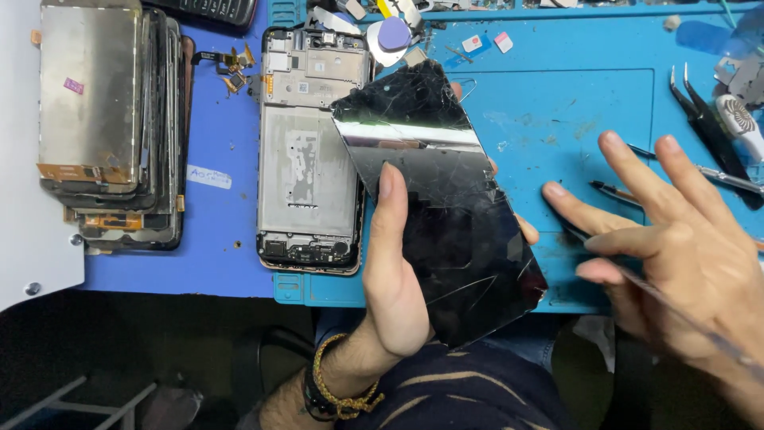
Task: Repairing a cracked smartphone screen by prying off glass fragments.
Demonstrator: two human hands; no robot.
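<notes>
My left hand [394, 279] grips a cracked black phone screen panel [446, 207], thumb on its glass face and fingertips showing past its right edge. The panel is tilted, held above the blue work mat [557, 111]. To its right my right hand [676, 247] hovers with fingers spread; a thin metal tool [684, 314] runs diagonally under its thumb, and whether the hand pinches it is unclear. Left of the panel an opened phone frame [306, 151] lies flat on the mat, its metal plate and small boards exposed.
A stack of old display panels [107, 119] sits at the far left. Tweezers [708, 127] and a thin probe [617, 191] lie on the mat's right side. Small parts and a blue pick [394, 33] are scattered along the back edge.
</notes>
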